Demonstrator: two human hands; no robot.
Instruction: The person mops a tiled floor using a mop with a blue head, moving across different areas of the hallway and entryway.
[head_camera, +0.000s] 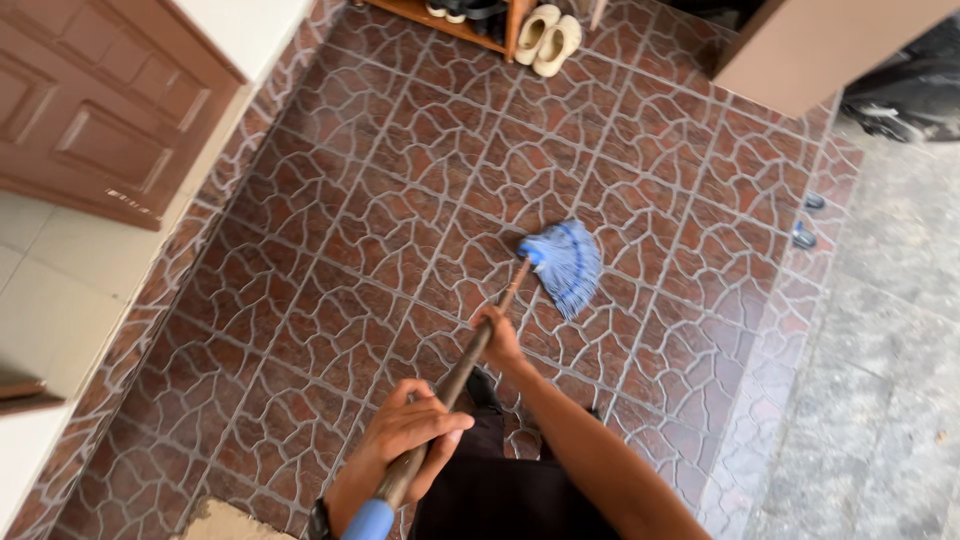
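Note:
I hold a mop with both hands. Its blue string head (565, 264) rests on the reddish-brown patterned floor tiles (400, 200) ahead of me. The brown wooden handle (470, 365) runs back toward me and ends in a blue grip (368, 522). My right hand (498, 335) is wrapped around the handle about midway. My left hand (405, 440) grips it lower, near the blue end. My dark trousers (500, 490) show below.
A brown wooden door (100, 100) stands open at the left above pale tiles. A pair of cream slippers (545, 38) lies by a shoe rack (440, 18) at the top. A tan cabinet (820, 45) is top right, grey concrete (890, 350) at the right.

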